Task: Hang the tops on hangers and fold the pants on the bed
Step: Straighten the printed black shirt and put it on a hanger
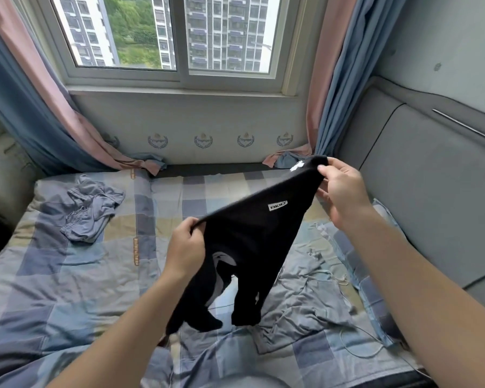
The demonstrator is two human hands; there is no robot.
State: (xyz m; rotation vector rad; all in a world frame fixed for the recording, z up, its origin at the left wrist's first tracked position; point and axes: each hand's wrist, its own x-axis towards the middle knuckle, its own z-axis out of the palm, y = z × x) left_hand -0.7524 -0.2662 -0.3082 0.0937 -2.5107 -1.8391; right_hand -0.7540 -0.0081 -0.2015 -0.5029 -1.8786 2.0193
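A black garment with a small white label and a white print hangs stretched between my two hands above the bed. My left hand pinches its lower left edge. Higher up and to the right, my right hand pinches the other end of that edge. The rest of the cloth droops down, with its ends near the checked cover. A grey garment lies flat and crumpled on the bed under the black one. Another grey-blue garment lies bunched at the bed's far left.
The bed's checked cover runs up to a wall below a window. Pink and blue curtains hang at both sides, their hems on the bed. A grey padded headboard stands at the right. A thin white cord trails across the cover at the right.
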